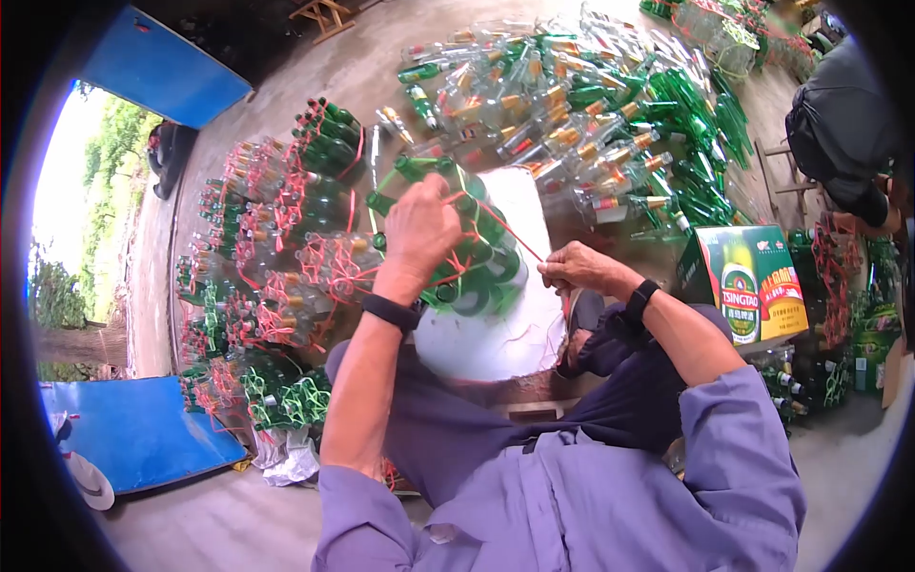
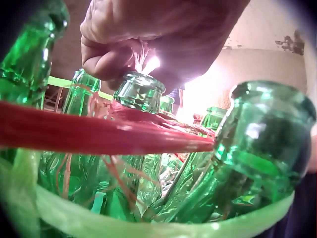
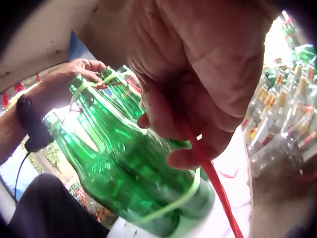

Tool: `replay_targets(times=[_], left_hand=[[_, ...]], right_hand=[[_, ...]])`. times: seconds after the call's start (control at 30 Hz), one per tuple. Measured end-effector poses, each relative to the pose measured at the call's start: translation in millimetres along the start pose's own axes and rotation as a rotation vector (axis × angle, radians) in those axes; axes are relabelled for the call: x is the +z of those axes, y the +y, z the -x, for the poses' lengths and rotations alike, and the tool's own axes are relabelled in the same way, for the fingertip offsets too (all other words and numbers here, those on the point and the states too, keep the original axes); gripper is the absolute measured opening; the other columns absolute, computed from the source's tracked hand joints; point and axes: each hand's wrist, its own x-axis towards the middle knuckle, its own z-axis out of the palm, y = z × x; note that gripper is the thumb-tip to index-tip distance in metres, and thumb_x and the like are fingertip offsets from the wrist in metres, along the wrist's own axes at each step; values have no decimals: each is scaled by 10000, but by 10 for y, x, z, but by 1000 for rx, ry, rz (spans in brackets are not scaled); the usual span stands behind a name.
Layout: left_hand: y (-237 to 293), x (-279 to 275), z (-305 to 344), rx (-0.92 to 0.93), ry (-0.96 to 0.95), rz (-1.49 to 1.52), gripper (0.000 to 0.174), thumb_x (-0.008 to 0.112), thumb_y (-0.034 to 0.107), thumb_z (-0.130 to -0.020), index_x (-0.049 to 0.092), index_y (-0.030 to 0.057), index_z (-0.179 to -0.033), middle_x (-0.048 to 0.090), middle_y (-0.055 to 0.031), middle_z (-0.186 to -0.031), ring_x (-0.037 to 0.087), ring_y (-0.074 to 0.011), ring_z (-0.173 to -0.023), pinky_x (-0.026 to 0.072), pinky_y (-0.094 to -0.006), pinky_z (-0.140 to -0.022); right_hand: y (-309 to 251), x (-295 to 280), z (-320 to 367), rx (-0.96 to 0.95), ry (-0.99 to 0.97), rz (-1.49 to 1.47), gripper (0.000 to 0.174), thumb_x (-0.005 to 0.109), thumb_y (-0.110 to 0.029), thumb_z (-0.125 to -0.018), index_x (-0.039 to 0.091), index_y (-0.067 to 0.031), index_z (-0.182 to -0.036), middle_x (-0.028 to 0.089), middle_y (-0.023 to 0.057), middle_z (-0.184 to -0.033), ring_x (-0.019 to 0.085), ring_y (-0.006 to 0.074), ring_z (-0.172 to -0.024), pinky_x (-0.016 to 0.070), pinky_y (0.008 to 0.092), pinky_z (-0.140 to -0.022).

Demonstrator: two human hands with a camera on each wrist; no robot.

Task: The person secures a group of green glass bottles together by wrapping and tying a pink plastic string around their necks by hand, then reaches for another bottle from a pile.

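A bundle of green glass bottles (image 1: 488,286) stands tilted on a white board (image 1: 534,348) before the person's knees. Light green plastic strap (image 3: 173,204) runs round the bottles. My left hand (image 1: 419,229) is over the necks, its fingers curled on red plastic strap (image 2: 99,133); frayed strands show beneath them, just above one bottle mouth (image 2: 141,89). From the bundle the red strap stretches taut to my right hand (image 1: 586,267), which grips it in bent fingers right of the bottles. The strap's tail hangs below that hand in the right wrist view.
Strapped bottle bundles (image 1: 276,238) crowd the left. A large heap of loose clear and green bottles (image 1: 572,114) lies ahead. At the right are a Tsingtao beer carton (image 1: 748,286) and more bundles (image 1: 829,276). Someone in dark clothing (image 1: 839,133) is at far right.
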Motion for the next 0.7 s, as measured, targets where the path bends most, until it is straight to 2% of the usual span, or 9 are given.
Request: replay_targets(times=[0.27,0.33,0.37,0.47,0.5,0.6,0.63,0.67,0.7], left_hand=[[51,22,16,-12,-39,-63,133,579,119,-851,647,51,-944,701,-169,-933,678,-392,-898,526,-500,-813],[38,33,11,-6,-37,-53,132,580,119,-854,650,55,-946,701,-167,-939,677,-391,-905,525,-501,-816],[41,26,13,-4,-45,-50,133,580,124,-856,651,57,-945,701,-168,-941,677,-390,-908,525,-498,-817],[67,-7,7,13,-61,-70,141,581,132,-858,660,67,-954,693,-169,-950,679,-394,-901,530,-502,-810],[73,-17,13,24,-68,-91,148,582,135,-859,668,75,-964,685,-169,-957,681,-399,-891,536,-508,-802],[103,-31,15,-21,-78,-92,140,568,160,-873,655,69,-935,697,-169,-942,676,-388,-916,523,-499,-820],[103,-24,29,-24,-78,-92,140,568,160,-873,655,69,-935,697,-169,-942,676,-388,-916,523,-499,-820],[99,-18,35,-18,-70,-90,141,563,159,-878,655,69,-935,696,-172,-938,676,-390,-913,523,-504,-818],[92,-22,26,-10,-58,-89,141,559,158,-883,655,69,-935,696,-176,-934,677,-393,-911,524,-508,-817]], right_hand=[[1179,69,247,174,-155,222,349,584,-270,-1063,725,15,-920,743,82,-795,690,146,-706,551,319,-699],[1837,64,98,-252,-561,-179,307,587,-230,-1051,725,16,-929,763,96,-816,720,162,-724,567,321,-702],[1114,213,408,366,-353,-29,282,604,-228,-1029,729,17,-964,781,110,-849,743,183,-755,584,329,-693],[1532,418,360,-3,-642,176,276,616,-225,-1007,725,27,-1018,787,132,-902,745,210,-760,595,350,-687],[1564,445,423,259,-674,-173,281,612,-206,-991,712,47,-1061,784,160,-959,758,224,-804,614,358,-722],[1457,695,461,502,-922,-208,289,582,-189,-998,695,67,-1072,779,174,-986,771,232,-855,628,349,-748],[1349,703,528,-17,-1002,284,307,549,-200,-1021,678,73,-1074,779,174,-977,777,251,-887,634,345,-773],[1079,731,596,-18,-1005,285,307,549,-200,-1021,678,73,-1074,779,174,-977,777,251,-887,634,345,-773],[751,751,642,291,-1016,207,309,539,-207,-1028,674,68,-1061,779,171,-966,778,258,-885,632,350,-767]])
